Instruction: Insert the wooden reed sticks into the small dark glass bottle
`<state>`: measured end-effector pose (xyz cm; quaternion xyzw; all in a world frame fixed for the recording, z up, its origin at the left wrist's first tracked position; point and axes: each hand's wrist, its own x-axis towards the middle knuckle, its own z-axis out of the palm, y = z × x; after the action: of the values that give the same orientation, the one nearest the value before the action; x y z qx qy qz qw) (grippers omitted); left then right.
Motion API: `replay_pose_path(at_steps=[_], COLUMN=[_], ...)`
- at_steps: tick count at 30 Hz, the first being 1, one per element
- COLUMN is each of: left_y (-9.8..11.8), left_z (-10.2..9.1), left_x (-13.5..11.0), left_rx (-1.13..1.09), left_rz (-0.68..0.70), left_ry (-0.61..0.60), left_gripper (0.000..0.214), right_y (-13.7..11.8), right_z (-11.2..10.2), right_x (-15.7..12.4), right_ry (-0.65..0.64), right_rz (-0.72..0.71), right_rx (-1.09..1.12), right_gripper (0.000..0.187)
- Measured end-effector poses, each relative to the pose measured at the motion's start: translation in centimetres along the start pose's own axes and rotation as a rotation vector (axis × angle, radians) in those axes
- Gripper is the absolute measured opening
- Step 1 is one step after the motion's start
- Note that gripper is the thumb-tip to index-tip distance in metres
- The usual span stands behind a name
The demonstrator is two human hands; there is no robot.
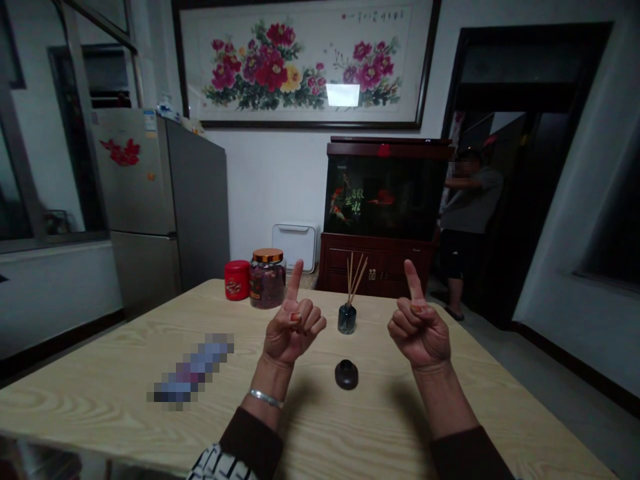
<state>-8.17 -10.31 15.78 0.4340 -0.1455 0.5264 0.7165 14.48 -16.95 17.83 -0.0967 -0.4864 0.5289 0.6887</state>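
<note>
Two raised hands point(294, 330) point(419, 333); gold characters point(356, 202) on aquarium point(385, 213), blurred

**Obscured and cut-off items**
Pixelation masks the elongated object point(190, 370) on the wooden table point(100, 393) (kind unreadable); the frame's lower edge truncates the patterned sleeve point(220, 465).

Dim indoor light; glare patch on framed painting point(300, 63); soft shadows on table point(75, 400); edges bowed.
</note>
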Motion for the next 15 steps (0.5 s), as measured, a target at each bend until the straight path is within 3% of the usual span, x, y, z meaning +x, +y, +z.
replay_pose_path(at_steps=[10, 13, 15], left_y=[-0.8, -1.5, -2.5], left_z=[-1.4, -3.3, -5.6], left_x=[0.7, 0.8, 0.9], left_rx=[0.026, 0.023, 0.093], left_rz=[-0.041, -0.065, -0.131], left_ry=[-0.016, 0.089, 0.241], left_gripper=[0.092, 0.08, 0.067], right_y=[0.8, 2.3, 4.2], right_z=[-1.9, -4.4, -6.8], right_x=[0.3, 0.8, 1.6], right_ry=[0.029, 0.096, 0.196], right_rz=[0.008, 0.051, 0.135], right_rx=[-0.039, -0.102, -0.27], right_gripper=[0.073, 0.058, 0.048])
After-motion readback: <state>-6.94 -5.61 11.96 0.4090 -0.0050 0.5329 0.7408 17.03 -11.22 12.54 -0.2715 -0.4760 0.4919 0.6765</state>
